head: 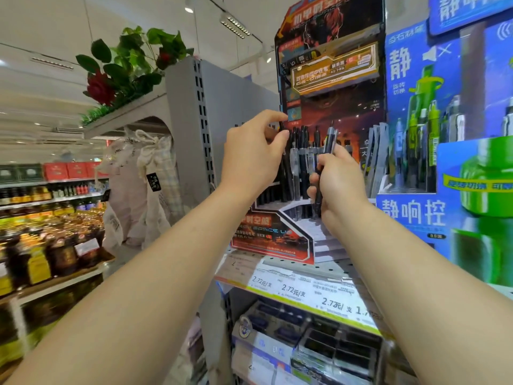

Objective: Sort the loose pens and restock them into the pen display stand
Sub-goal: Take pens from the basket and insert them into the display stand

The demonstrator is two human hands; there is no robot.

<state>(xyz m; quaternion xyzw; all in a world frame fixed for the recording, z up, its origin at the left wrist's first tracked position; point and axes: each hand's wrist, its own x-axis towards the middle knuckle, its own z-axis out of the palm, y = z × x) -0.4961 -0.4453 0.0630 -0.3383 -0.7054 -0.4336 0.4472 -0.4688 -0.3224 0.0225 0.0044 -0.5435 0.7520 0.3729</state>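
Head view: pens [327, 151] between right-hand fingers [323, 159] (upright, beside stand [277, 240]).

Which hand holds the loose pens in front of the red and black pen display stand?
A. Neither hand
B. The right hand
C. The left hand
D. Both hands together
B. The right hand grips a small bunch of dark pens upright before the pen display stand, while the left hand pinches a pen top in the stand's rows, not the bunch.

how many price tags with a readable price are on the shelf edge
4, in a row along the shelf edge below the pen display stand: price tags, the last cut off by the right forearm.
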